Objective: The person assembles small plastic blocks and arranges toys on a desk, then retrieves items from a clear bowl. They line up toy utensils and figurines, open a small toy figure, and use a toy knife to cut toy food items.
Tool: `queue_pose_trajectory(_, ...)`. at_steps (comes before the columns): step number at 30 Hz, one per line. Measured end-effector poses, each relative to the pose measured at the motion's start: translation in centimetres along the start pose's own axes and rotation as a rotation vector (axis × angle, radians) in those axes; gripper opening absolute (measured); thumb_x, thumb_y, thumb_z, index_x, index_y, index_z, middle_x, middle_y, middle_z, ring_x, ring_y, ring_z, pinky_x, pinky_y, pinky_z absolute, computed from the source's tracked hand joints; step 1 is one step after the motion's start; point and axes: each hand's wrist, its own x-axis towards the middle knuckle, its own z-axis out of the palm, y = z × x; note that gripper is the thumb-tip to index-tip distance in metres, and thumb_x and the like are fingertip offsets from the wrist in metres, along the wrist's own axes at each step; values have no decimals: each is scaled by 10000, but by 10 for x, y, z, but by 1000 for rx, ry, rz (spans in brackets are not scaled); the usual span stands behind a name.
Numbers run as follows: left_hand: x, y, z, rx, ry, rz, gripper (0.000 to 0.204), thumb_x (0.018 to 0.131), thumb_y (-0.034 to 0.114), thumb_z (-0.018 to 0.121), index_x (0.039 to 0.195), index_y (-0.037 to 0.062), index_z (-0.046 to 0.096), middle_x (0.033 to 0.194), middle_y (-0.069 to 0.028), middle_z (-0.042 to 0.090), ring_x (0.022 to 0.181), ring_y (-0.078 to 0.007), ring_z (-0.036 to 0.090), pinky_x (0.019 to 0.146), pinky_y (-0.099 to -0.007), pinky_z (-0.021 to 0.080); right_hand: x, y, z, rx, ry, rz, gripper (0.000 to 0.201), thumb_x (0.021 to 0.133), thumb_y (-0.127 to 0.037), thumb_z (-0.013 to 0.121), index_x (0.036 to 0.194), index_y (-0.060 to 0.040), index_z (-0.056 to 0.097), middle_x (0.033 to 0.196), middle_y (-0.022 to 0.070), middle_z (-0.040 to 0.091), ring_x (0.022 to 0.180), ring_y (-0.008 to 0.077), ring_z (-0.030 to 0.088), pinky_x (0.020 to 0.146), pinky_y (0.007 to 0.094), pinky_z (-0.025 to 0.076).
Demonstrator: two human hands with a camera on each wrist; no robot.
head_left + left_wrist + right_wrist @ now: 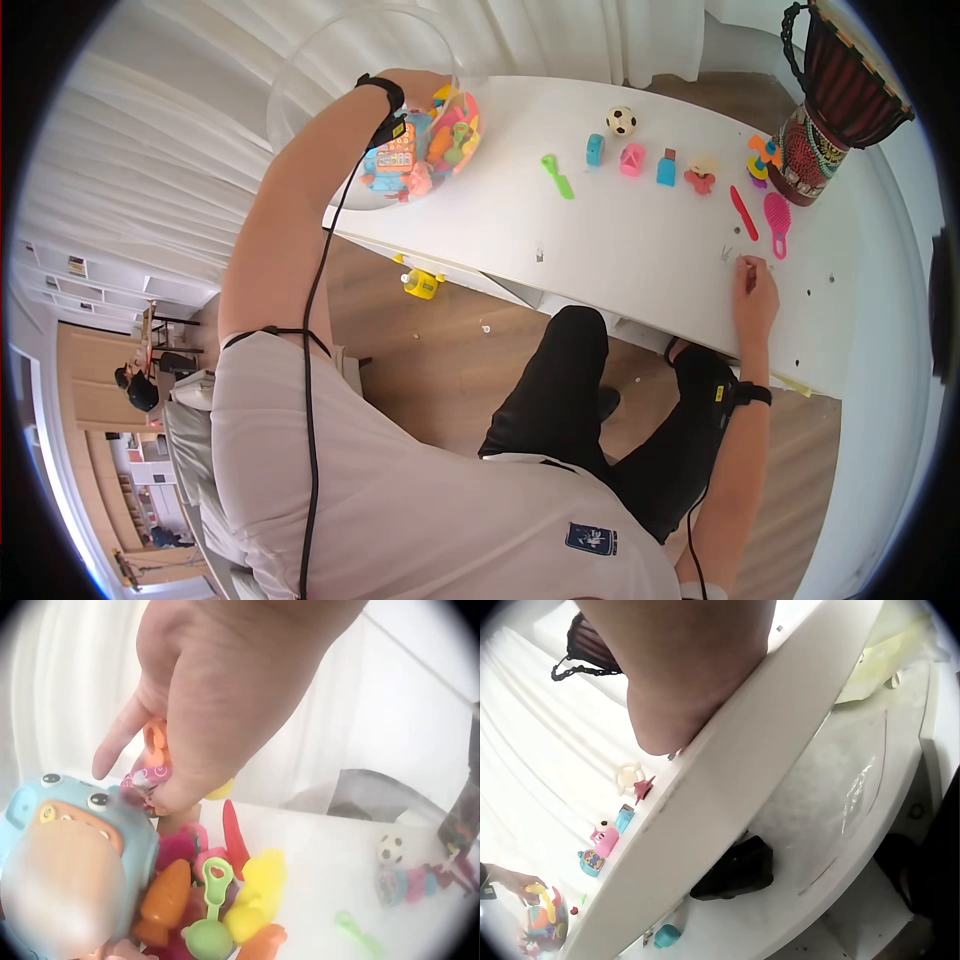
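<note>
My left hand reaches down into a clear round tub of toys and pinches a small orange and pink toy between thumb and fingers; its exact kind is partly hidden. Around it in the tub lie a light blue toy phone with eyes, an orange toy carrot, a green toy spoon and a yellow toy. My right hand rests on the white table near its front edge, fingers loosely curled, holding nothing, below a pink hairbrush and a red toy knife.
Along the table stand a toy soccer ball, a turquoise toy, a pink toy, a blue bottle-shaped toy and a green toy utensil. A drum stands at the far right. A yellow bottle is below the table.
</note>
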Motion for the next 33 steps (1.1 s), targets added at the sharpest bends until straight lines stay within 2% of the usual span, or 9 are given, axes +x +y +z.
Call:
queue_pose_trajectory(3, 19, -6, 12, 0, -51, -34, 632, 824, 104, 732, 1423, 228, 573, 1218, -113, 727, 1153, -315, 675, 915, -449, 532, 3, -1, -1, -26, 2, 2, 206, 1036, -256, 649, 1064, -60, 706, 726, 54, 608, 648, 203, 567, 643, 355, 473)
queue_pose_trajectory(6, 38, -24, 30, 121, -94, 196, 504, 975, 306, 620, 1459, 224, 506, 1289, -129, 665, 1154, -316, 648, 914, -457, 552, 2, -3, -1, -14, -8, 23, 211, 1037, -260, 650, 1060, -58, 705, 736, 60, 621, 657, 202, 578, 644, 351, 475)
queue_pose_trajectory(8, 32, -12, 37, 300, 217, 75, 607, 823, 134, 739, 1408, 195, 593, 1199, -131, 726, 1107, -317, 679, 904, -446, 533, 1, -3, 0, 43, 12, 32, 216, 1035, -262, 655, 1060, -53, 703, 750, 67, 633, 667, 201, 587, 657, 343, 486)
queue_pose_trajectory(9, 32, -4, 30, 296, 213, 73, 607, 823, 134, 739, 1408, 195, 593, 1199, -131, 726, 1107, -317, 679, 904, -446, 533, 1, -2, 0, 42, 6, 30, 216, 1035, -262, 655, 1060, -53, 703, 750, 67, 633, 667, 201, 587, 657, 343, 486)
queue_pose_trajectory(11, 39, 6, 17, 42, -144, 162, 492, 809, 145, 754, 1295, 147, 674, 1157, -148, 734, 1072, -291, 690, 863, -431, 543, 3, 1, 0, -12, 2, 27, 210, 1031, -253, 664, 1060, -49, 705, 763, 73, 642, 679, 194, 595, 667, 333, 496)
queue_pose_trajectory(21, 91, -42, 73, -54, 130, 498, 309, 806, 130, 742, 1115, 108, 738, 1069, -133, 749, 989, -270, 712, 784, -400, 556, 0, -5, -2, -15, 15, 21, 196, 1032, -228, 659, 1056, -40, 711, 797, 47, 645, 709, 163, 601, 668, 318, 504)
queue_pose_trajectory(28, 73, -54, 63, -254, 85, 144, 134, 812, 82, 697, 943, 55, 708, 909, -98, 731, 803, -279, 701, 675, -357, 554, 0, 1, 2, 49, 25, 68, 199, 1039, -217, 657, 1088, -33, 713, 838, 48, 658, 748, 135, 589, 718, 290, 504)
queue_pose_trajectory(31, 57, -23, 58, -334, 211, 393, 147, 807, 127, 721, 924, 39, 704, 969, -115, 726, 862, -288, 700, 737, -375, 563, -2, 2, 2, 40, 24, 70, 195, 1040, -212, 656, 1085, -30, 709, 836, 45, 653, 746, 135, 579, 716, 287, 497)
queue_pose_trajectory(33, 58, 0, 47, 91, -91, 687, 244, 774, 206, 773, 930, 30, 707, 998, -110, 699, 916, -297, 687, 794, -395, 558, -1, 3, 1, 22, 13, 73, 192, 1039, -209, 657, 1081, -28, 708, 835, 42, 650, 744, 135, 574, 710, 287, 493)
